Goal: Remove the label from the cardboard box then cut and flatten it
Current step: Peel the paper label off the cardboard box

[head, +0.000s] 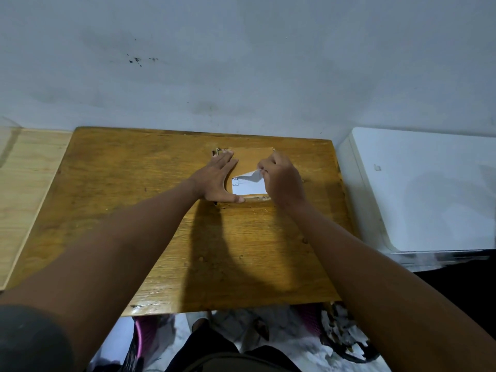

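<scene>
A cardboard box (pixel 252 154) lies flat toward the far middle of the wooden desk (pixel 112 183), close to the grey wall (pixel 241 63). The left hand (pixel 217 178) presses down on the box's left part, fingers spread and flat, its grip open, thumb along the near edge. The right hand (pixel 281 178) covers the box's right part; its grip is closed on a lifted corner of the white label (pixel 248 185), pinched between fingertips, while the rest of the label lies on the cardboard between the two hands. Both forearms cast a wide shadow over the desk's near half. Left of the desk sits a paler wooden surface (pixel 24 183); to the right, just beside it, a white appliance (pixel 418 189). Below the desk's near edge lie crumpled paper scraps (pixel 341 331) and something pink (pixel 145 331), too blurred to identify.
</scene>
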